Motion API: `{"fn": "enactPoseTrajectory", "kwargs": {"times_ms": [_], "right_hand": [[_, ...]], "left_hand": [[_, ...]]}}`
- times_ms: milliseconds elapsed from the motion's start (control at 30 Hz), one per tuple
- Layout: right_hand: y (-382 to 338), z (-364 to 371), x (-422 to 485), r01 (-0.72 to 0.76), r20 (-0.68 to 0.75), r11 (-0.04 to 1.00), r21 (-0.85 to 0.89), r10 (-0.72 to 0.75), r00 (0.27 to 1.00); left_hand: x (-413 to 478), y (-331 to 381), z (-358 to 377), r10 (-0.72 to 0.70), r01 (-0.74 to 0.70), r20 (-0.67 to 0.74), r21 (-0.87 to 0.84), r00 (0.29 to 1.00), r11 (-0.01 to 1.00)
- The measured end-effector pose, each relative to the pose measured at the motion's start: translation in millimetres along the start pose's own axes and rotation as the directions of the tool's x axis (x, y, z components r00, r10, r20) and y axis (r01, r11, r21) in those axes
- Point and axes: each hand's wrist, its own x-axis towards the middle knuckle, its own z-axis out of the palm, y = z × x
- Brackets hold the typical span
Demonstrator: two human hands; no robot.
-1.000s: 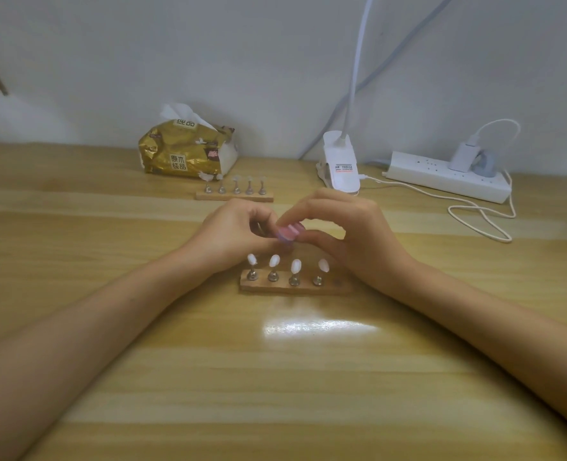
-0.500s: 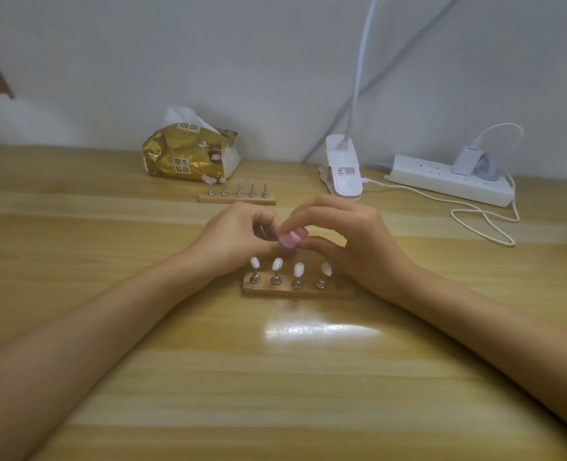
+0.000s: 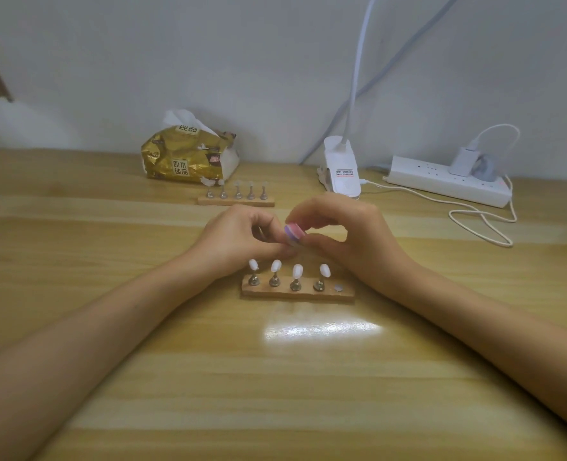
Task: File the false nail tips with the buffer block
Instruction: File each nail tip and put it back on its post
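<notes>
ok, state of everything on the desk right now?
buffer block: pinched in right hand
left hand: curled beside block, contents hidden
near stand: four tips on, fifth spot empty
far stand: five pegs standing
tissue pack: open, tissue out
power strip: charger plugged in

A gold tissue pack (image 3: pixel 189 158) near the table's far edge carries the Chinese characters 原木纯品 on a front panel, with 纯品 repeated on its top. To its right, the sticker (image 3: pixel 344 172) on a white lamp clip bears red print too small to read.
</notes>
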Motion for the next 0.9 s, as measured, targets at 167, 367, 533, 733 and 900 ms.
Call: {"fn": "enactPoseTrajectory", "kwargs": {"times_ms": [167, 367, 533, 733, 900], "right_hand": [[-0.8, 0.5, -0.5, 0.085, 0.007, 0.996, -0.012, -0.084, 0.996], [-0.5, -0.1, -0.5, 0.076, 0.006, 0.997, -0.004, -0.076, 0.997], [-1.1, -0.2, -1.0, 0.016, -0.031, 0.999, 0.038, -0.014, 0.999], [-3.2, 0.1, -0.5, 0.009, -0.043, 0.999, 0.037, -0.007, 0.999], [-1.2, -1.0, -0.7, -0.06, -0.019, 0.994, 0.093, 0.062, 0.998]], "left_hand": [[0.9, -0.8, 0.1, 0.006, -0.007, 0.014, 0.038, 1.0, 0.999], [-1.4, 3.6, 0.6, 0.01, -0.01, 0.016, 0.018, 1.0, 1.0], [-0.5, 2.6, 0.4, -0.001, 0.001, 0.014, -0.002, 1.0, 1.0], [-0.8, 2.8, 0.2, 0.004, -0.004, 0.02, -0.004, 1.0, 1.0], [0.7, 0.5, 0.7, 0.009, -0.009, 0.012, -0.002, 1.0, 1.0]]}}
